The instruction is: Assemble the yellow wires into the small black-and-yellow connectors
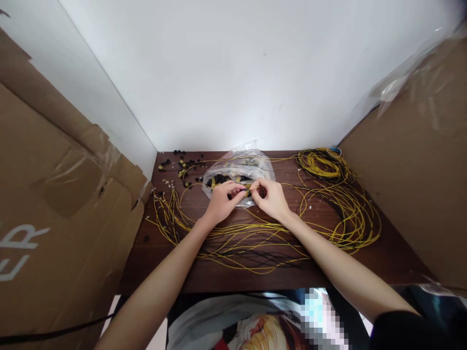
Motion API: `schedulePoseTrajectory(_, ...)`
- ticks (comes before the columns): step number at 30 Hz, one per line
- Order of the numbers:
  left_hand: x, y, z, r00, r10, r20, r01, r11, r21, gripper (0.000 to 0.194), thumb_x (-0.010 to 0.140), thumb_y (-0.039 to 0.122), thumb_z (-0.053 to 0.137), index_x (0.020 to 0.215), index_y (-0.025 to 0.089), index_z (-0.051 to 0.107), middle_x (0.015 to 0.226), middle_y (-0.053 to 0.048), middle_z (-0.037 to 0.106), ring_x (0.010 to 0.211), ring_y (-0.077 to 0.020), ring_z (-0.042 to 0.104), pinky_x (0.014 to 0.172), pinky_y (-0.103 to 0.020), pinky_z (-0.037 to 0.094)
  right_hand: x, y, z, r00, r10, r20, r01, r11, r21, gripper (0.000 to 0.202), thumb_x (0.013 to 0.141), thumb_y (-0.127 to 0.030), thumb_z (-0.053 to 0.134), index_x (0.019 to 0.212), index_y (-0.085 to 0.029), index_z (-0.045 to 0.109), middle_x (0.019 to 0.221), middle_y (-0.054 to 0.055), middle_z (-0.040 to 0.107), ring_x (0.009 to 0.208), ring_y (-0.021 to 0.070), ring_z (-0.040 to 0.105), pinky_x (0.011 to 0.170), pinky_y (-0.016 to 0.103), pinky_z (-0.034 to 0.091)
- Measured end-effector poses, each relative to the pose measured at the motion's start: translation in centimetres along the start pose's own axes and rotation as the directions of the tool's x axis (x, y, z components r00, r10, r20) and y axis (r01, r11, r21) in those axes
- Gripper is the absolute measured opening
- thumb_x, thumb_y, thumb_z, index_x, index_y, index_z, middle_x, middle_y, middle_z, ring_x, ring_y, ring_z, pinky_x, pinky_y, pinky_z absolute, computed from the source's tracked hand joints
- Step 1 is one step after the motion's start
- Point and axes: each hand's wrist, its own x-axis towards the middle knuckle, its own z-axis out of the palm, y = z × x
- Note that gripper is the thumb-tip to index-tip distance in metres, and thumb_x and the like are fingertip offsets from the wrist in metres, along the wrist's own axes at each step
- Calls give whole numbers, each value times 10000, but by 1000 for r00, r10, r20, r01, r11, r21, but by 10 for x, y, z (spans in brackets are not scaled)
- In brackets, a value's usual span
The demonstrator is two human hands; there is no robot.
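Observation:
Both hands meet above a clear plastic bag [233, 158] at the middle of the dark wooden table. My left hand [228, 198] pinches a small dark piece between thumb and fingers. Close by on the right, my right hand [265, 195] has its thumb and forefinger pressed together on a thin wire that meets the dark piece. Black and yellow small parts [220, 180] lie in the bag behind the fingers. Long yellow and black wires [251, 228] run across the table in front of the hands, passing near both wrists.
A coil of yellow wire [319, 164] lies at the back right, with looser loops [359, 218] before it. Small black parts [182, 167] are scattered at the back left. Cardboard [73, 204] stands on the left, more cardboard [412, 160] on the right, a white wall behind.

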Motion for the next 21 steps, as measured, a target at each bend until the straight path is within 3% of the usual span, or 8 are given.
schedulePoseTrajectory(14,2,-6,4,994,-109,-1,109,993,-32,201,771,251,613,893,117,700,723,-54,693,582,-123,562,570,-235,435,0,2,5,1000,16,1,-16,999,37,139,779,-239,506,701,-171,599,616,-4,595,546,122,518,537,228,373)
schedulePoseTrajectory(21,4,-3,3,996,-89,18,89,995,-44,201,773,264,605,885,122,694,703,-51,707,584,-141,610,563,-241,461,0,0,4,999,37,19,-37,999,31,154,764,-249,502,645,-179,570,616,1,609,535,129,519,532,237,374)
